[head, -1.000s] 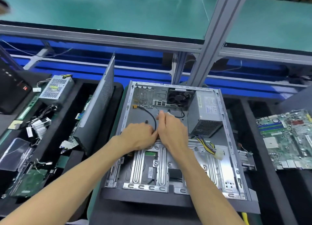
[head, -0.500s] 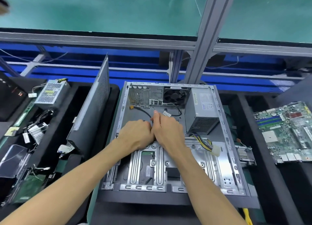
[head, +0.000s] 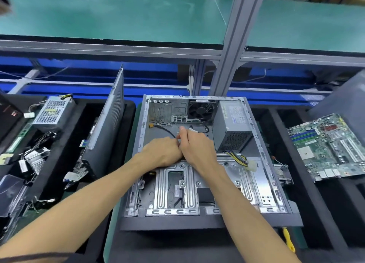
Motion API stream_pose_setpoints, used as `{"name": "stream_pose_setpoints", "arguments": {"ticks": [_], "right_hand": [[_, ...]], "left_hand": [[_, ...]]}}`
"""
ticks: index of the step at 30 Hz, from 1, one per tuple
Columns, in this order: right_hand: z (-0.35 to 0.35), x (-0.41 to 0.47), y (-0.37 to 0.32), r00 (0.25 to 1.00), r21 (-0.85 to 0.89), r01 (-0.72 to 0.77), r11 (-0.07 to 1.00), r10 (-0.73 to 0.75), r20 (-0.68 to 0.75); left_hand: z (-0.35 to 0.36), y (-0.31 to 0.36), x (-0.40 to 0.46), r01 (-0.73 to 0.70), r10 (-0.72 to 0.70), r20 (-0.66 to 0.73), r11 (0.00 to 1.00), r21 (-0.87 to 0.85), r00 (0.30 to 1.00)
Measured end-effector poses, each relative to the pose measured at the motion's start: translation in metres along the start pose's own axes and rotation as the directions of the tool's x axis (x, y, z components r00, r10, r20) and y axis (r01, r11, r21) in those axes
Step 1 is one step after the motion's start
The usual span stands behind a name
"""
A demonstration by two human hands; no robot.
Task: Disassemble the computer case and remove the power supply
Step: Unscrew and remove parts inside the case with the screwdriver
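The open grey computer case lies flat in front of me, motherboard out. Its silver power supply sits in the far right corner, with a bundle of yellow and black wires ending in a white plug. A black fan is mounted beside it. My left hand and my right hand meet knuckle to knuckle over the case floor, both closed around a thin black cable that runs from the rear panel. What lies under the fingers is hidden.
A removed side panel leans upright left of the case. Further left a tray holds another power supply and loose cables. A green motherboard lies on the right. A yellow-handled tool pokes out below the case. A metal post rises behind.
Both hands stay together on the cable and have shifted slightly toward the rear of the case. The view has tilted a little; nothing has come free.
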State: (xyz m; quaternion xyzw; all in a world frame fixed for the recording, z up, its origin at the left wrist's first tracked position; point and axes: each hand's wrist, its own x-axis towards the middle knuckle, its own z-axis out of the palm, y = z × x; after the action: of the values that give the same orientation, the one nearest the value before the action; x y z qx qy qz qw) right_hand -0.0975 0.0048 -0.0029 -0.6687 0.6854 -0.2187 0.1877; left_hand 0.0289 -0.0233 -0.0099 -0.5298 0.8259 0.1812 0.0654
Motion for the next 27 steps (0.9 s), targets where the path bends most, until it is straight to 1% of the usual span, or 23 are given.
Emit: {"name": "stream_pose_setpoints", "arguments": {"ticks": [2,6,9,10,11,13,15,16,17,19,20,22,23,24,26,27], "right_hand": [[0.000,0.000,0.000,1.000,0.015,-0.003,1.000,0.003,-0.009],[-0.001,0.000,0.000,0.999,0.055,-0.014,0.998,0.016,-0.040],[-0.002,0.000,0.000,0.998,0.061,-0.015,0.998,0.019,-0.059],[-0.001,0.000,0.001,0.998,0.055,-0.011,0.998,0.014,-0.061],[-0.001,-0.001,0.002,0.998,0.050,-0.005,0.999,0.008,-0.062],[0.001,-0.002,0.004,0.997,0.048,0.009,0.999,-0.005,-0.072],[0.000,-0.003,0.005,0.996,0.046,0.024,0.999,-0.020,-0.085],[-0.001,-0.003,0.004,0.996,0.054,0.035,0.998,-0.030,-0.084],[-0.003,-0.004,0.003,0.996,0.070,0.048,0.996,-0.043,-0.072],[-0.011,-0.008,0.001,0.996,0.117,0.088,0.989,-0.086,-0.027],[-0.016,-0.012,0.001,0.992,0.129,0.126,0.984,-0.125,-0.013],[-0.029,-0.026,0.003,0.973,0.110,0.220,0.969,-0.226,0.041],[-0.035,-0.035,0.005,0.955,0.090,0.264,0.960,-0.273,0.114],[-0.041,-0.046,0.008,0.928,0.066,0.294,0.953,-0.302,0.221],[-0.047,-0.065,0.013,0.856,0.013,0.328,0.945,-0.303,0.419],[-0.048,-0.072,0.015,0.827,-0.008,0.348,0.937,-0.303,0.473]], "left_hand": [[0.001,0.003,-0.006,-0.006,0.008,-0.094,1.000,0.023,0.996],[0.004,0.005,-0.009,-0.002,-0.003,-0.264,1.000,-0.017,0.964],[0.010,0.003,-0.010,0.034,-0.038,-0.340,0.999,-0.018,0.940],[0.010,0.002,-0.009,0.030,-0.030,-0.334,1.000,-0.005,0.942],[0.009,0.001,-0.008,0.015,-0.012,-0.299,1.000,0.007,0.954],[0.004,-0.001,-0.004,-0.013,0.014,-0.147,1.000,0.003,0.989],[0.001,-0.002,0.002,-0.012,0.012,0.003,1.000,-0.014,1.000],[0.001,-0.002,0.003,-0.018,0.018,0.014,1.000,-0.007,1.000],[0.002,-0.002,0.004,-0.023,0.023,-0.017,1.000,0.007,1.000],[0.005,-0.002,0.001,-0.022,0.027,-0.138,0.999,0.038,0.990],[0.007,-0.001,-0.002,-0.023,0.033,-0.174,0.998,0.059,0.984],[0.009,-0.002,-0.003,-0.044,0.061,-0.172,0.994,0.098,0.983],[0.009,-0.002,-0.003,-0.040,0.053,-0.154,0.995,0.087,0.987],[0.007,-0.002,-0.002,-0.034,0.043,-0.135,0.997,0.064,0.990],[0.007,-0.004,0.001,-0.055,0.061,-0.115,0.997,0.059,0.991],[0.007,-0.005,0.002,-0.067,0.075,-0.111,0.995,0.076,0.991]]}}
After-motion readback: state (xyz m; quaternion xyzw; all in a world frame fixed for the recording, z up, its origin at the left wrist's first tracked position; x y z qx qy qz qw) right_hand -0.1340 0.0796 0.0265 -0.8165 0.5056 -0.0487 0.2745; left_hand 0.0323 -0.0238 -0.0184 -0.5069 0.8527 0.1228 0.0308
